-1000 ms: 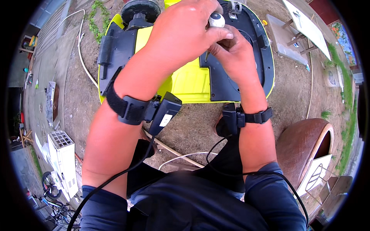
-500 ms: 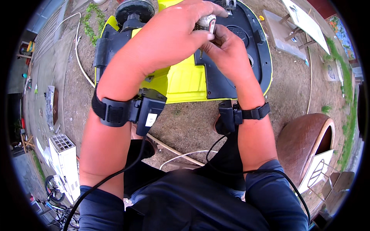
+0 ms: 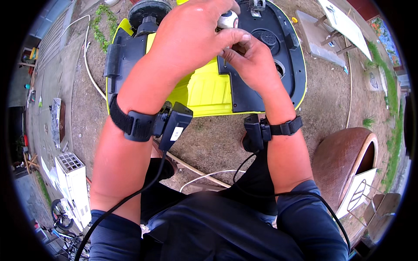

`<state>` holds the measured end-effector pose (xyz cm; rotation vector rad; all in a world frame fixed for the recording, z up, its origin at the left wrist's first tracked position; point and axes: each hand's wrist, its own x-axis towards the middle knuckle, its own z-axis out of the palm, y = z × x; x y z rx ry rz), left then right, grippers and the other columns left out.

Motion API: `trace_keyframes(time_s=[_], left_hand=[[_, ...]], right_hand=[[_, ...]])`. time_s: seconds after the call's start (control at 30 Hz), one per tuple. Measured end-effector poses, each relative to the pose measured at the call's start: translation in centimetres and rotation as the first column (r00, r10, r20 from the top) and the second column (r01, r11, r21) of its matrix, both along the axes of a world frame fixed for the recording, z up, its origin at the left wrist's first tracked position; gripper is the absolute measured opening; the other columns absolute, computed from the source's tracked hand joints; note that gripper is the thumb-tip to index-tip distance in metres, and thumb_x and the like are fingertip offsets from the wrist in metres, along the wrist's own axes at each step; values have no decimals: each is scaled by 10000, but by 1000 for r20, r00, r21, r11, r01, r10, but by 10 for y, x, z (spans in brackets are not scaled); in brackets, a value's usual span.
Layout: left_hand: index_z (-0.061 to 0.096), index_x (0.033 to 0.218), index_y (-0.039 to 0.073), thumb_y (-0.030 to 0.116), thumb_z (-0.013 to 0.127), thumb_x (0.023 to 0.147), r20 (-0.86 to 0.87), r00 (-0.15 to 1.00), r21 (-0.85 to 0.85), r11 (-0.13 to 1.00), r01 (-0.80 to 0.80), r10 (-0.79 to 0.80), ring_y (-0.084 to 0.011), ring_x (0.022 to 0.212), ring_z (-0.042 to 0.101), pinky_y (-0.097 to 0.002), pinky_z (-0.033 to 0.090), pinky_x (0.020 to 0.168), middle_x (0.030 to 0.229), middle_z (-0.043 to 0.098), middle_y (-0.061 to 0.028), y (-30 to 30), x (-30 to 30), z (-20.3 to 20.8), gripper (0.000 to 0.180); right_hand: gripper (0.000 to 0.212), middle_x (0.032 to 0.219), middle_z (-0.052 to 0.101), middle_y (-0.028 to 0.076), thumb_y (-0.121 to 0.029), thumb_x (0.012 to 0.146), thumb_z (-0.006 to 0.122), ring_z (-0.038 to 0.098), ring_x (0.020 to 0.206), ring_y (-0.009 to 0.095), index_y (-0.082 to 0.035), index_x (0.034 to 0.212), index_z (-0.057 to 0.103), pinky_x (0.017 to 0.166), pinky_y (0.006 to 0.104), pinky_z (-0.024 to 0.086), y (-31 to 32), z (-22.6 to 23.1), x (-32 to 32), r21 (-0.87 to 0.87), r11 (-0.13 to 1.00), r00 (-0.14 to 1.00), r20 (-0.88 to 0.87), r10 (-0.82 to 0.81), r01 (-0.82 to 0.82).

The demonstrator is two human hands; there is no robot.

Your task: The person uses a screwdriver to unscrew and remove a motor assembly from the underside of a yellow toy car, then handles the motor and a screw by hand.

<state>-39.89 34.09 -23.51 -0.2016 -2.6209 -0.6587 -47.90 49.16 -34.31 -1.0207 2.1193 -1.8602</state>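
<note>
My left hand (image 3: 193, 37) is closed around a white, rounded tool handle (image 3: 228, 20) with dark markings; only its end shows between the fingers. Just below it, my right hand (image 3: 252, 61) has its thumb and fingers pinched together, nearly touching the left thumb. What they pinch is hidden. Both hands are over a yellow and black plastic vehicle body (image 3: 211, 89), seemingly a ride-on toy lying underside up. Its black panel (image 3: 250, 93) has a round vented spot (image 3: 265, 39) and a metal bracket (image 3: 257, 5). A black wheel (image 3: 150, 15) stands at its far left.
A pale hose (image 3: 89, 65) runs along the dirt at the left. To the right are a white-topped table (image 3: 348, 26) and a large brown clay jar (image 3: 344, 161) on its side. A white box-shaped unit (image 3: 74, 187) and a bicycle (image 3: 65, 217) are at the lower left.
My left hand has shifted slightly up and left, with its wrist turned a little. The white handle has tilted and moved with it. My right hand has moved slightly left.
</note>
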Motion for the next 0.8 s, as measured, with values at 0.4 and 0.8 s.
trace_keyframes(time_s=[0.4,0.8], left_hand=[[648,1180,30,211,741,866,-76,979,108,975,195,-188,-394,1017,660,-431,529,896,1049,668,-214,-9,-8,-5,374],[648,1186,9,223,760,846,88,992,28,995,-93,90,-394,1020,659,-427,530,897,1067,674,-212,7,1,8,417]], right_hand=[[280,859,723,121,-144,894,780,683,751,186,8,1090,651,711,339,552,1,0,-1,56,998,1000,-26,-1,3],[262,853,709,127,-137,891,778,680,753,180,16,1051,636,695,340,545,3,1,1,21,1000,999,-31,-14,14]])
